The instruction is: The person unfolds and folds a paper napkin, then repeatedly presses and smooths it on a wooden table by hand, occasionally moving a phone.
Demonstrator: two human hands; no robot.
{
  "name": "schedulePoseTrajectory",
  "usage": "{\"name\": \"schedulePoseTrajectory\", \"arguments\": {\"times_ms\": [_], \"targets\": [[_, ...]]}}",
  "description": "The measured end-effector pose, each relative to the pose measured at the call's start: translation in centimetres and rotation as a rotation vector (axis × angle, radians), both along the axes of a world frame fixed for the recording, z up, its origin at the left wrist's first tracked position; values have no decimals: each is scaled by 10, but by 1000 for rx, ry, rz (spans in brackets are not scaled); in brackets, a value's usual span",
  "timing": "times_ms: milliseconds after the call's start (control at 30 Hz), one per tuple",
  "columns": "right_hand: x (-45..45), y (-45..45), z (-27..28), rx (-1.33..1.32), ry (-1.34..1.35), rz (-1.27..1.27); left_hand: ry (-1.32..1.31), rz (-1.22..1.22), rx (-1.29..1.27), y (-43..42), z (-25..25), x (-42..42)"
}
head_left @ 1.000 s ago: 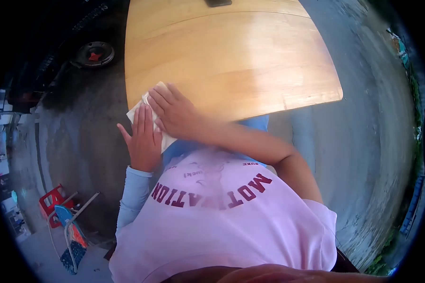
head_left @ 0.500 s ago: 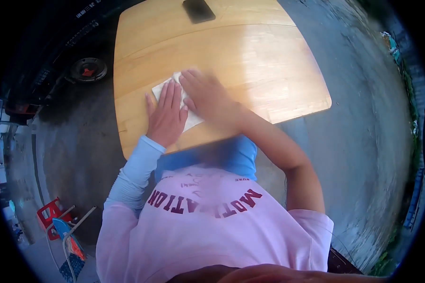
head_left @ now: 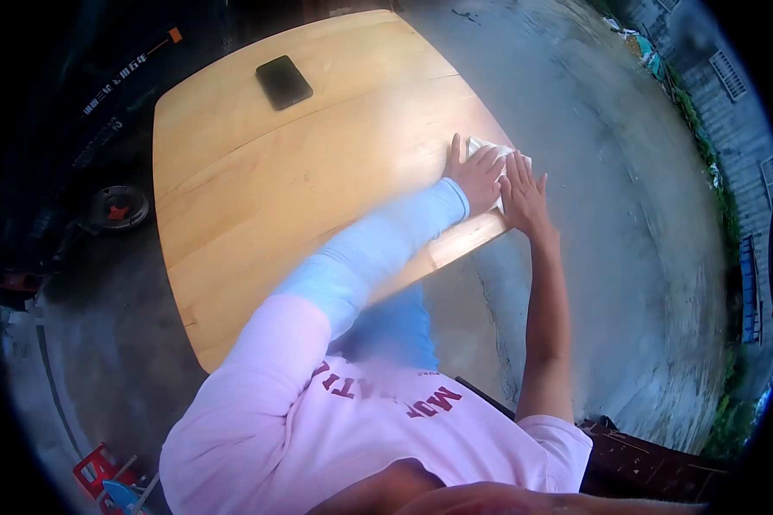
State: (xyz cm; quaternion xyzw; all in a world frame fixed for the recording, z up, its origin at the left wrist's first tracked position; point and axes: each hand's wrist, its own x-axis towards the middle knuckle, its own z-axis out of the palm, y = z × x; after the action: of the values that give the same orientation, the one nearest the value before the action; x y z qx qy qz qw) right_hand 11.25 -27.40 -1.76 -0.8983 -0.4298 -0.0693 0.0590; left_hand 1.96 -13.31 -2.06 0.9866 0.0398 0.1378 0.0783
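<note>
A pale folded cloth (head_left: 498, 153) lies at the right corner of the wooden table (head_left: 258, 197), largely covered by my hands. My left hand (head_left: 475, 176), below a light blue sleeve, rests on it with the fingers spread, the thumb side up. Beside it, my right hand (head_left: 524, 193) presses on the cloth's right part at the table edge, fingers stretched out and apart. Both hands touch the cloth flat, and neither is wrapped round it.
A dark phone (head_left: 284, 82) lies near the table's far left side. Beyond the left edge is a dark vehicle with a wheel (head_left: 118, 209). A red stool (head_left: 94, 468) and a blue folding chair (head_left: 124, 496) stand at the lower left.
Both hands and the cloth have moved from the table's near left part across to its right corner. The view has turned, so more of the phone and the far edge shows.
</note>
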Motion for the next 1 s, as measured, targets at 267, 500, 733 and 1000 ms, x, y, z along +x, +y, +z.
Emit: {"name": "schedulePoseTrajectory", "arguments": {"times_ms": [267, 500, 733, 1000], "targets": [[-52, 129, 8, 57, 13, 263, -3, 248, 65, 99, -4, -77], [-217, 266, -13, 178, -26, 714, 141, 668, 60, 167, 14, -287], [-368, 303, 0, 55, 77, 1055, 205, 1000, 19, 157, 7, -449], [-274, 287, -5, 96, 47, 893, 200, 828, 76, 165, 9, -350]]}}
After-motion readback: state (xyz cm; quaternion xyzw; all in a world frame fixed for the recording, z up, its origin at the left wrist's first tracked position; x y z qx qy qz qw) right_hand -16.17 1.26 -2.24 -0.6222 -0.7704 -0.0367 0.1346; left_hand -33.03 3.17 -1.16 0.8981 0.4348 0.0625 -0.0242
